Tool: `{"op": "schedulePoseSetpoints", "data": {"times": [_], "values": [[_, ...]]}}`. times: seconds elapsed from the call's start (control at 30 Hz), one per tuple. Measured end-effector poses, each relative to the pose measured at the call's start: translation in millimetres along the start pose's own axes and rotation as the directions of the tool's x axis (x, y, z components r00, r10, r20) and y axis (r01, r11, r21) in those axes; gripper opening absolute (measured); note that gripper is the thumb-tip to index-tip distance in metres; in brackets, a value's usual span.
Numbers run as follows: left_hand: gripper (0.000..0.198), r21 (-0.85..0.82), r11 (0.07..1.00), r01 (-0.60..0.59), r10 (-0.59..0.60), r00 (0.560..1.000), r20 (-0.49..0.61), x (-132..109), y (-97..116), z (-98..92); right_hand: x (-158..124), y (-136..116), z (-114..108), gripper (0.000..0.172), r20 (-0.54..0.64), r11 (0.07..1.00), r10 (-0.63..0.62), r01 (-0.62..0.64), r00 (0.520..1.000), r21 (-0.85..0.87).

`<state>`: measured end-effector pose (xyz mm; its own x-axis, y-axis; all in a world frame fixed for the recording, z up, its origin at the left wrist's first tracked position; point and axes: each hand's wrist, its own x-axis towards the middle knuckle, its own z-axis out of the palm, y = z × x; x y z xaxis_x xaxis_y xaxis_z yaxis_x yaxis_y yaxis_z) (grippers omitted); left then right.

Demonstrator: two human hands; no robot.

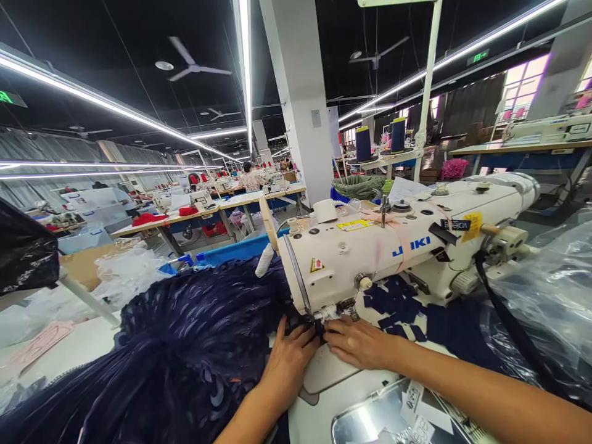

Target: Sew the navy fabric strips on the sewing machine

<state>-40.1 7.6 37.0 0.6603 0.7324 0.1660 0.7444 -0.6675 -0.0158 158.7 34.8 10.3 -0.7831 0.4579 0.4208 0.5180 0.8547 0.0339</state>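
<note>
A white sewing machine (351, 253) stands over a white table. Below its needle area, my left hand (291, 357) lies with fingers bent on dark navy fabric, thumb apart from the rest. My right hand (354, 342) is close beside it, fingers together and pressing at a small dark piece under the presser foot; that piece is mostly hidden by the fingers and the machine head. A large heap of navy strips (185, 333) spreads left of my left hand. Small navy cut pieces (398, 302) lie behind my right forearm.
A metal tray (370, 413) with white labels (411, 401) sits at the front edge. Clear plastic bags (555, 290) are piled at the right. Navy thread cones (363, 145) stand behind the machine. A dark bag (25, 246) on a white post hangs at the left.
</note>
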Motion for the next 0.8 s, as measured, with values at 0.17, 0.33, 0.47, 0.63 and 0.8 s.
{"op": "schedulePoseSetpoints", "data": {"times": [0.17,0.33,0.47,0.63,0.8], "values": [[0.043,-0.001,1.000,0.021,-0.021,1.000,0.016,4.3,-4.6,-3.6,-2.2,4.1,-0.7,0.023,0.015,0.998,0.035,-0.036,0.999,0.060],[0.049,-0.030,0.999,0.022,-0.021,0.999,0.032,8.7,-9.0,-9.6,2.0,15.1,8.1,0.023,-0.011,0.974,0.138,-0.134,0.990,0.182],[0.048,0.003,1.000,0.026,-0.026,1.000,-0.008,10.5,-10.1,-8.4,17.8,29.8,33.8,0.024,-0.053,0.913,0.326,-0.299,0.944,0.277],[0.020,0.173,0.983,0.063,-0.037,0.988,-0.151,6.8,-7.7,7.4,27.3,42.6,51.2,0.019,-0.086,0.919,0.328,-0.297,0.941,0.260],[0.021,0.298,0.943,0.146,-0.099,0.981,-0.167,0.4,-3.3,11.5,16.9,38.3,28.3,0.020,-0.098,0.959,0.152,-0.122,0.984,0.257]]}}
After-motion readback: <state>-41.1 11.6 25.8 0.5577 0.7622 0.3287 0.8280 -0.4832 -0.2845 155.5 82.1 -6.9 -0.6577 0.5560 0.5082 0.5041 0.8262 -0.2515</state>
